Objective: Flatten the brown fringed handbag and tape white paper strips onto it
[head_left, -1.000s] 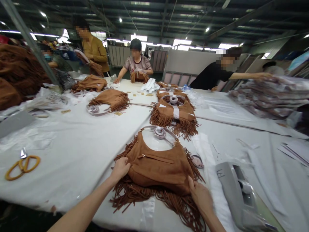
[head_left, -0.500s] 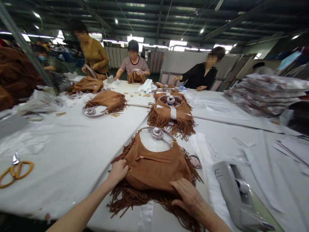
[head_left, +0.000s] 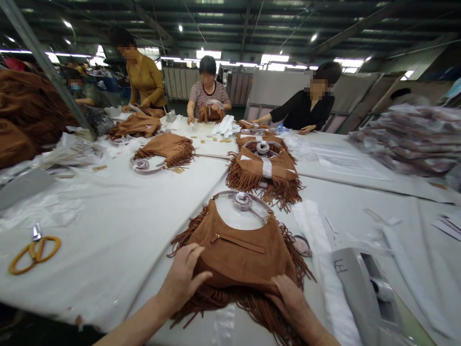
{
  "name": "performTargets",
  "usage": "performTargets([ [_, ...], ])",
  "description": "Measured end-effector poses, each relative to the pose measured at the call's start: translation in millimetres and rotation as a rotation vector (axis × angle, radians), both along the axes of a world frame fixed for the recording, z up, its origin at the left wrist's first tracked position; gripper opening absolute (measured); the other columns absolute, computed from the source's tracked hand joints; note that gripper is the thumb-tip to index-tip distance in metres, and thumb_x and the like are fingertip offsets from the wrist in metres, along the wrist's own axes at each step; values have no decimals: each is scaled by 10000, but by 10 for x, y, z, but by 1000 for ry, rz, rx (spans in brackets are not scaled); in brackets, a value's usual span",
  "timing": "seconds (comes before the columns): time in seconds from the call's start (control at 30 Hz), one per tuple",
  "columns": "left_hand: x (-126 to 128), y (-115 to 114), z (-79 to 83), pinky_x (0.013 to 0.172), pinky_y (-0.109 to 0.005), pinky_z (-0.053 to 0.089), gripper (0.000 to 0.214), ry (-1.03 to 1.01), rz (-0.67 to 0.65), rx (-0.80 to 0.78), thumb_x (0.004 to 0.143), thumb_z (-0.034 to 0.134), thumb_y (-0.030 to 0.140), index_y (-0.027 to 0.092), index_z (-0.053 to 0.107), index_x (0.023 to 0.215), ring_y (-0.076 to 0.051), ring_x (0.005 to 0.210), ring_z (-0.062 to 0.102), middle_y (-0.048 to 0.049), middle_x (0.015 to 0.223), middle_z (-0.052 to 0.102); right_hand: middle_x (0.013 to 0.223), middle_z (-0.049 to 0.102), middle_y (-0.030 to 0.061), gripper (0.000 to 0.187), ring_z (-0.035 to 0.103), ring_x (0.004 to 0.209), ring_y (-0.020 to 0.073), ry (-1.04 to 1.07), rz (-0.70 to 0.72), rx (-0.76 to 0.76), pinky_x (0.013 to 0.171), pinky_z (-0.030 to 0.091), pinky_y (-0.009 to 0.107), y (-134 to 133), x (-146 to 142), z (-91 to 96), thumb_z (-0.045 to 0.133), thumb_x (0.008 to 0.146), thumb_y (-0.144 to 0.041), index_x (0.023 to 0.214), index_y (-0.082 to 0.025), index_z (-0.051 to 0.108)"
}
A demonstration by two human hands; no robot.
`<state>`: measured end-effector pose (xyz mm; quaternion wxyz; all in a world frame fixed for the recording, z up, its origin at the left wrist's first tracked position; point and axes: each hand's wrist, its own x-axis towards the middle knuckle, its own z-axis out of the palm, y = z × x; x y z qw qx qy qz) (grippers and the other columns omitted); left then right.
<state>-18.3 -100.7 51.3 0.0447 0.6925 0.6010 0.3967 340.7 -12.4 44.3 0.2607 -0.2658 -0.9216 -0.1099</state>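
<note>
A brown fringed handbag [head_left: 241,240] lies flat on the white table before me, its zipped side up and its wrapped handle pointing away. My left hand [head_left: 184,276] rests at the bag's left lower side, thumb and fingers apart. At the lower right edge, my right hand [head_left: 290,300] pinches the bag's bottom seam between thumb and fingers. Fringe spreads out below and on both sides of the bag. Under the front fringe runs a strip of clear tape [head_left: 224,324].
Orange-handled scissors [head_left: 35,252] lie at left. A grey tape dispenser [head_left: 370,293] stands at right beside a white strip [head_left: 320,245]. Beyond are more fringed bags [head_left: 264,168], one farther left [head_left: 163,146], and a stack of wrapped bags [head_left: 403,137]. Several co-workers stand across the table.
My left hand has loosened from the bag's side and spread its fingers. My right hand has closed on the bottom edge. At the far right, a co-worker's arm has stretched toward the bags.
</note>
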Motion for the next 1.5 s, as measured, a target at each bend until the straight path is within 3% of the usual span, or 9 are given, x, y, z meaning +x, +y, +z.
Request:
performTargets([
  [0.13, 162, -149, -137, 1086, -551, 346, 748, 219, -142, -4, 809, 648, 416, 167, 282, 1412, -347, 1352, 294, -175, 1402, 396, 910, 646, 102, 221, 629, 880, 232, -27, 24, -48, 762, 573, 375, -48, -22, 121, 456, 933, -276, 1100, -145, 517],
  [0.37, 159, -55, -186, 1090, -621, 308, 623, 304, -226, 30, 807, 623, 291, 131, 351, 1345, -338, 1291, 406, -180, 1272, 534, 1041, 626, 109, 228, 587, 977, 204, -122, 203, -186, 864, 519, 380, -117, -210, 528, 430, 896, -110, 1097, -166, 518],
  [0.6, 94, 57, -131, 1129, -531, 253, 265, 334, -399, -44, 779, 541, 148, 160, 544, 1044, -241, 1067, 541, -86, 1053, 628, 883, 612, 75, 234, 551, 798, 182, -125, 262, -313, 752, 510, 312, -113, -213, 349, 321, 913, -61, 1040, -149, 497],
  [0.77, -9, 336, -98, 859, -337, 434, 84, 223, -460, -313, 749, 525, 128, 180, 504, 686, -185, 801, 553, -22, 775, 619, 784, 567, 47, 213, 536, 722, 186, -63, 68, -441, 660, 473, 301, -83, -251, 336, 302, 909, -89, 950, -180, 490],
  [0.93, -77, 715, 50, 555, -219, 339, 268, -82, -494, -718, 768, 610, 340, 179, 487, 592, -109, 539, 432, 53, 555, 456, 824, 600, 38, 124, 583, 775, 192, -69, -164, -750, 704, 459, 315, 38, -356, 402, 396, 928, -231, 955, -195, 512],
  [1.03, -108, 797, 114, 514, -206, 311, 213, -153, -549, -816, 747, 622, 339, 181, 555, 621, -101, 515, 408, 63, 543, 442, 887, 641, 50, 187, 606, 825, 198, -44, -189, -806, 750, 467, 321, 57, -375, 424, 406, 912, -239, 1044, -197, 531],
  [1.17, -114, 694, 223, 647, -194, 399, 120, -158, -655, -754, 793, 548, 270, 217, 655, 795, -141, 689, 588, 41, 713, 632, 974, 671, 62, 283, 621, 888, 213, -69, -172, -812, 790, 478, 322, -18, -386, 517, 403, 895, -224, 1129, -219, 561],
  [1.37, 137, 461, 408, 742, -385, 491, 651, 284, -523, -630, 663, 695, 524, 234, 559, 1229, -352, 849, 662, -121, 869, 707, 899, 694, 37, 316, 643, 849, 183, -196, -137, -813, 733, 478, 251, -110, -492, 739, 381, 870, -158, 1057, -231, 625],
  [1.5, 371, 369, 412, 765, -537, 492, 520, 484, -487, -624, 702, 651, 546, 212, 626, 1100, -401, 808, 661, -160, 818, 695, 890, 707, 24, 352, 655, 841, 176, -291, -161, -791, 722, 467, 227, -163, -554, 799, 425, 768, -89, 987, -245, 652],
])
